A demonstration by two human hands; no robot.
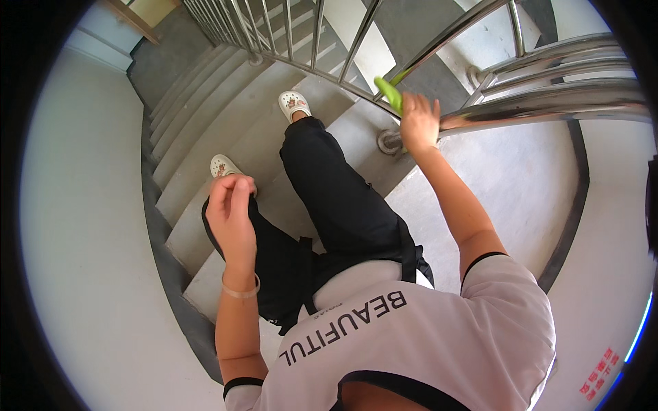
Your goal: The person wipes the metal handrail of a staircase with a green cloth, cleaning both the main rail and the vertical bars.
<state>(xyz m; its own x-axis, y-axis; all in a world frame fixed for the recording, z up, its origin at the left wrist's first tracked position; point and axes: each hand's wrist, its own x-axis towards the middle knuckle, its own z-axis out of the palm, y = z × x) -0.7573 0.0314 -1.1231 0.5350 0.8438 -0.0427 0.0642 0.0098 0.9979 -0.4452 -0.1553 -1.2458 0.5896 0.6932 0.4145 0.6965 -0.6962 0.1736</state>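
Observation:
My right hand (420, 120) is closed around a lime-green cloth (390, 96), held against the shiny metal handrail (534, 107) at the newel end of the stair railing. Part of the cloth sticks out beyond my fingers; the palm side is hidden. My left hand (231, 198) hangs in the air above my left knee, its fingers curled in and nothing visible in them. A pale band circles the left wrist. Below it, one white clog (223, 165) is partly covered by the hand, and the other clog (294, 104) rests on a stair tread.
Concrete steps (226, 110) run down towards the upper left, between a white wall (87, 205) with a dark skirting and the railing's metal balusters (314, 36). A landing (504, 180) lies at the right. A wooden door frame (134, 21) stands at the bottom of the flight.

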